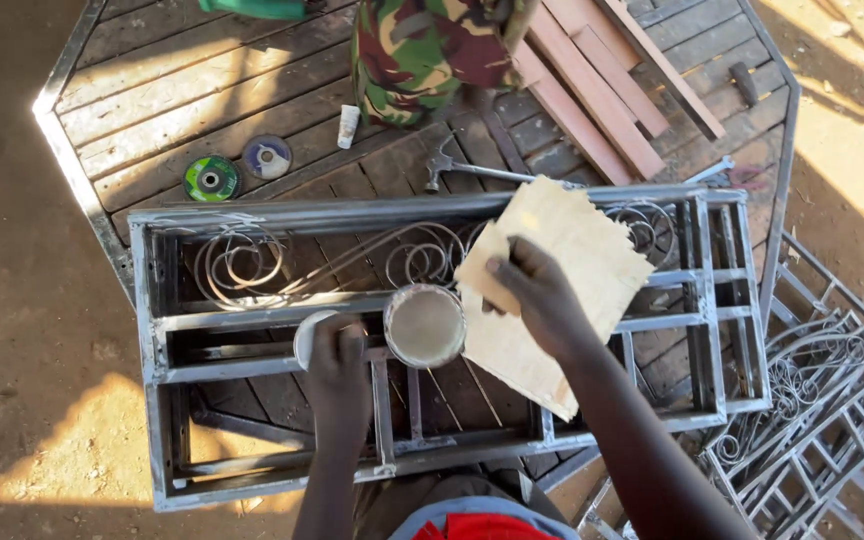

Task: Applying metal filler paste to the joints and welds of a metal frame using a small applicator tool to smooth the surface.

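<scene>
A grey metal frame (432, 212) with curled scrollwork lies flat on a wooden plank table. An open round tin (424, 326) of pale paste sits on the frame's middle bar. My left hand (337, 372) is closed on the tin's round lid (306, 336), just left of the tin. My right hand (537, 295) grips a torn sheet of tan paper (572, 262), held over the frame to the right of the tin.
A hammer (472, 168), two grinding discs (212, 179), a small white tube (348, 126) and wooden slats (597, 85) lie on the table. A person in camouflage trousers (422, 50) stands at the far side. More scrolled metal frames (812, 400) lean at the right.
</scene>
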